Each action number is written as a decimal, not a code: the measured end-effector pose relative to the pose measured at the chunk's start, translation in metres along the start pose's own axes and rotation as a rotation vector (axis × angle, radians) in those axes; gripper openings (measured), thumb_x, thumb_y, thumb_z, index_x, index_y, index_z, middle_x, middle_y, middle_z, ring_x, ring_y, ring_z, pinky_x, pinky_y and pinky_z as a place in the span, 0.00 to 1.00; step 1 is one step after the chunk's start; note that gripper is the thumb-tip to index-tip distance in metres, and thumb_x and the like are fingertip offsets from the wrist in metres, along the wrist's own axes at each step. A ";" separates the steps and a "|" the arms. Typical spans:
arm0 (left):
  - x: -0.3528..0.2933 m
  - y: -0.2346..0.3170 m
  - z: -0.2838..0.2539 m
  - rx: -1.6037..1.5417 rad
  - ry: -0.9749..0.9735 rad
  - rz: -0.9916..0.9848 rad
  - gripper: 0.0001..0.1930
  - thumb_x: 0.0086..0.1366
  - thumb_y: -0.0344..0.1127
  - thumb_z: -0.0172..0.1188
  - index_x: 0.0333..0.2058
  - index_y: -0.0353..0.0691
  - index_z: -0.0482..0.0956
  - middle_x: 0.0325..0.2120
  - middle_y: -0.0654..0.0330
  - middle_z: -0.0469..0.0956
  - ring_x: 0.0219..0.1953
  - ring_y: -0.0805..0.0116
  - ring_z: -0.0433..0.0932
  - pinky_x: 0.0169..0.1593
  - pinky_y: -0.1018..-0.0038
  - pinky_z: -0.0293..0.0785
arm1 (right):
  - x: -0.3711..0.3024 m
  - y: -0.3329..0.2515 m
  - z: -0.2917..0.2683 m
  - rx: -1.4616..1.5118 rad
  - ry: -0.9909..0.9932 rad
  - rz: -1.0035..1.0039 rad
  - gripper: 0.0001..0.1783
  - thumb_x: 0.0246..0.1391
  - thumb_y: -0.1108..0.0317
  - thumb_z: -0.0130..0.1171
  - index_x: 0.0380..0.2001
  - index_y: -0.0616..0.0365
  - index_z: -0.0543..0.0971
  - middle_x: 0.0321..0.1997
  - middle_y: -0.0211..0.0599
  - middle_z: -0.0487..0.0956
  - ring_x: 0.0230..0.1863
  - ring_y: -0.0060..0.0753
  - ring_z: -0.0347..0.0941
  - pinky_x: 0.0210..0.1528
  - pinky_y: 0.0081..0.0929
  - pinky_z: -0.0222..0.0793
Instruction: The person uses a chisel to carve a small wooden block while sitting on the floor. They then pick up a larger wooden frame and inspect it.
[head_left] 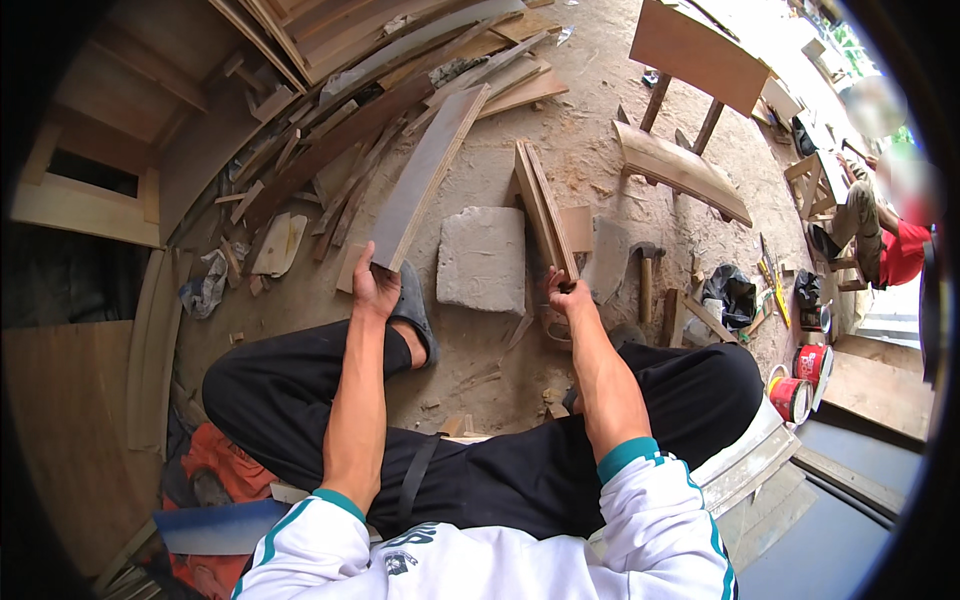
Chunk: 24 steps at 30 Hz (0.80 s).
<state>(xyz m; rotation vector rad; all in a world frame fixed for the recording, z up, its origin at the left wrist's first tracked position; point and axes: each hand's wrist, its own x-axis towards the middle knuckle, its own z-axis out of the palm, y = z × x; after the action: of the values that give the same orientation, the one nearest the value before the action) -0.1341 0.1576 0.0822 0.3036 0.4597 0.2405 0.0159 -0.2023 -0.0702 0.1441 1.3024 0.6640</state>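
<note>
My left hand [376,290] is closed round the near end of a long wooden board [432,180] with a greyish face and pale edge. The board slants away toward the scrap pile. My right hand [568,294] grips the near end of a shorter wooden piece [545,215], which looks like narrow boards lying face to face. Whether they are joined I cannot tell. Between the two pieces a rough pale stone block [482,258] lies on the ground. A hammer [647,280] rests to the right of my right hand.
Scrap wood [340,160] is heaped at the far left, beside a wooden cabinet [100,130]. A small wooden chair frame [685,160] lies far right. Black plastic bags [730,296], a handsaw [773,280] and red cans [790,398] are at right. Another person [900,250] sits beyond.
</note>
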 end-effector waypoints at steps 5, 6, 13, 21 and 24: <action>0.006 -0.030 -0.006 0.059 -0.027 -0.074 0.15 0.70 0.39 0.54 0.49 0.35 0.74 0.45 0.58 0.81 0.44 0.67 0.82 0.44 0.73 0.85 | 0.002 -0.017 -0.012 -0.048 -0.176 -0.463 0.38 0.61 0.46 0.40 0.56 0.75 0.67 0.55 0.67 0.72 0.43 0.56 0.79 0.35 0.38 0.85; 0.007 -0.037 -0.009 0.074 -0.027 -0.106 0.15 0.70 0.39 0.54 0.50 0.36 0.74 0.46 0.58 0.81 0.45 0.67 0.82 0.45 0.73 0.85 | -0.003 -0.019 -0.014 -0.065 -0.172 -0.464 0.48 0.61 0.34 0.33 0.54 0.77 0.68 0.56 0.64 0.73 0.47 0.55 0.79 0.40 0.40 0.84; -0.013 -0.092 -0.045 0.098 0.085 -0.247 0.16 0.67 0.40 0.61 0.49 0.40 0.75 0.43 0.61 0.81 0.44 0.68 0.82 0.46 0.74 0.84 | -0.040 0.056 -0.035 -1.057 -0.065 -0.534 0.65 0.47 0.14 0.23 0.60 0.69 0.66 0.56 0.49 0.77 0.51 0.44 0.76 0.46 0.35 0.77; -0.045 -0.127 -0.082 0.145 0.156 -0.620 0.19 0.65 0.37 0.62 0.53 0.40 0.73 0.49 0.60 0.78 0.52 0.65 0.77 0.56 0.70 0.78 | -0.075 0.133 -0.018 -1.707 -0.358 -0.840 0.36 0.51 0.55 0.67 0.57 0.61 0.66 0.51 0.56 0.78 0.50 0.51 0.77 0.50 0.47 0.74; -0.048 -0.141 -0.090 0.505 0.141 -0.883 0.26 0.65 0.51 0.61 0.51 0.35 0.73 0.46 0.58 0.79 0.50 0.65 0.78 0.54 0.71 0.77 | -0.062 0.115 -0.049 -1.883 -0.253 -1.285 0.32 0.51 0.60 0.63 0.55 0.65 0.65 0.47 0.58 0.80 0.46 0.57 0.79 0.48 0.46 0.75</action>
<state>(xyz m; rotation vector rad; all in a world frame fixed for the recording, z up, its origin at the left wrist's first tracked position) -0.1957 0.0341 -0.0235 0.5459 0.7492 -0.7311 -0.0791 -0.1550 0.0210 -1.8813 -0.0545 0.4310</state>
